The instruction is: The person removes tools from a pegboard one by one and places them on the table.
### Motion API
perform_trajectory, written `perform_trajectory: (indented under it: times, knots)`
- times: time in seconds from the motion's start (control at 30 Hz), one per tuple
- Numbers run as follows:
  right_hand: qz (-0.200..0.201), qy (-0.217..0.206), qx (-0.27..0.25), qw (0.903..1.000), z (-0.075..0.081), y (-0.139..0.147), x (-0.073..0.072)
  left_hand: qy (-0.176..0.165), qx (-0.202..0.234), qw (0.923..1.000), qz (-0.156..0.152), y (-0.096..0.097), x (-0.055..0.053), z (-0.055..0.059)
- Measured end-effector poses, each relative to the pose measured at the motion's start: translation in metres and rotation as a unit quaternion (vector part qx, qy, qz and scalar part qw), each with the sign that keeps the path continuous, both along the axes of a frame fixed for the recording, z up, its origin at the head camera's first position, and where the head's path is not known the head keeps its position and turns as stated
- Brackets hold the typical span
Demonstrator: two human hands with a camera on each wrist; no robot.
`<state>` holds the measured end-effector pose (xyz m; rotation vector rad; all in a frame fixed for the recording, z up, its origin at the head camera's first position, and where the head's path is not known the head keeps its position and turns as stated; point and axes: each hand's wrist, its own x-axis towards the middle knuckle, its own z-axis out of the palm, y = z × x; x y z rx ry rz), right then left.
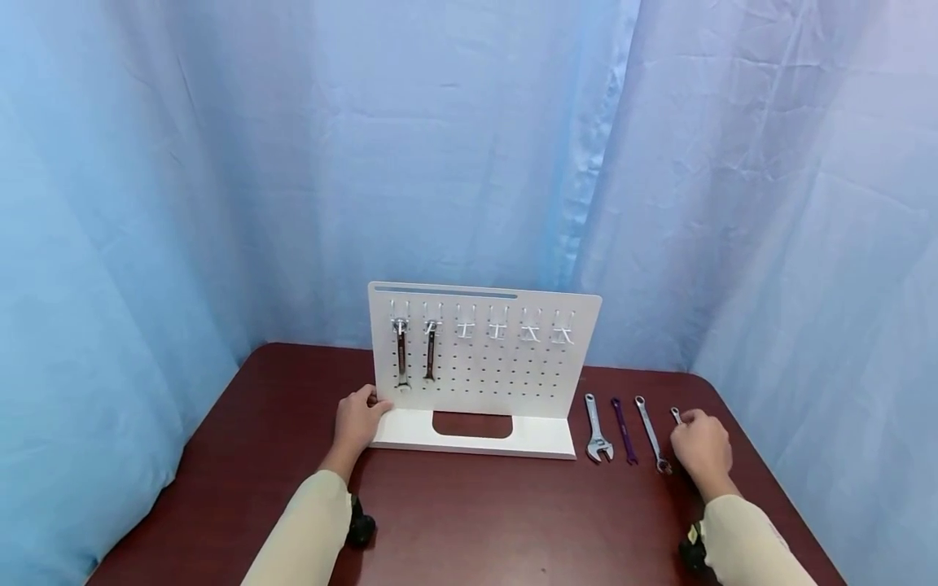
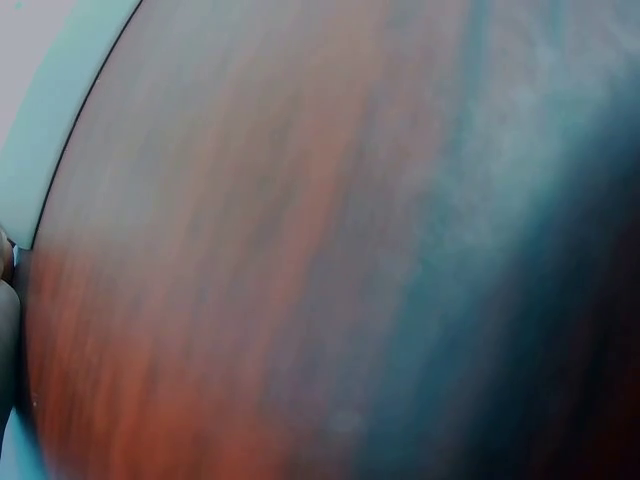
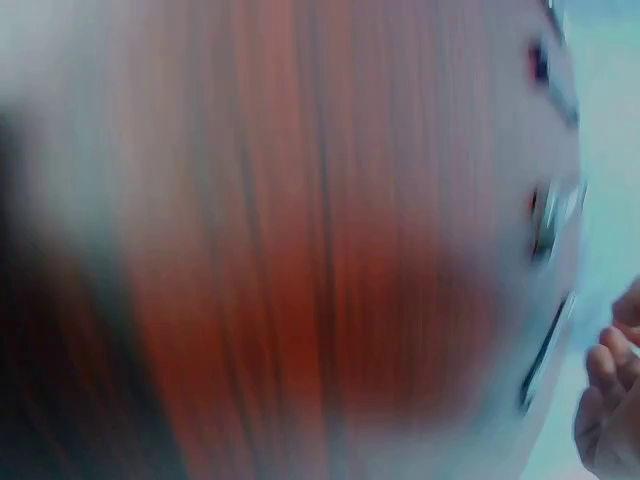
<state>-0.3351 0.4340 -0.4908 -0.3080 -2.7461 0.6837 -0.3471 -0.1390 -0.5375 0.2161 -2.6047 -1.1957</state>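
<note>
A white pegboard stand stands on the table. Two combination wrenches, one on the far-left hook and one on the hook beside it, hang down its front. My left hand grips the board's lower left edge, thumb in front. On the right, my right hand pinches a small wrench; only its ring end shows past the fingers. Left of that hand lie a silver combination wrench, a purple wrench and an adjustable wrench. Curled fingers show in the right wrist view.
Several bare double hooks line the board's upper row to the right. Under everything is a dark red-brown table with rounded far corners. Pale blue curtains surround its back and sides. Both wrist views are blurred.
</note>
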Motion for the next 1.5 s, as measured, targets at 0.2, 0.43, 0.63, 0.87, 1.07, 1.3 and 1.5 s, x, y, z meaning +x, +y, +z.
perform_trajectory:
  times: [0.2, 0.43, 0.63, 0.87, 1.07, 1.3, 1.5]
  knots:
    - [0.061, 0.208, -0.049, 0.975, 0.016, -0.08, -0.011, 0.001, 0.001, 1.0, 0.007, 0.001, -0.001, -0.002]
    - [0.208, 0.296, -0.127, 0.9238, 0.037, -0.177, -0.007, -0.002, -0.001, 1.0, 0.007, 0.005, -0.006, -0.003]
    - [0.303, 0.203, -0.206, 0.9082, 0.049, -0.25, -0.013, 0.012, 0.003, 0.9997, 0.021, 0.004, -0.009, -0.002]
    - [0.337, 0.098, -0.245, 0.9037, 0.049, -0.312, -0.023, 0.01, -0.011, 0.9997, 0.019, 0.002, -0.005, -0.001]
    - [0.329, 0.039, -0.318, 0.8881, 0.051, -0.338, -0.032, 0.003, -0.006, 0.9998, 0.02, 0.003, -0.001, -0.002]
    - [0.321, 0.001, -0.367, 0.8733, 0.053, -0.353, -0.037, 0.005, -0.01, 0.9998, 0.016, 0.002, -0.002, -0.004]
    - [0.325, -0.012, -0.393, 0.86, 0.056, -0.369, -0.039, 0.006, -0.008, 0.9997, 0.021, 0.001, -0.002, -0.002]
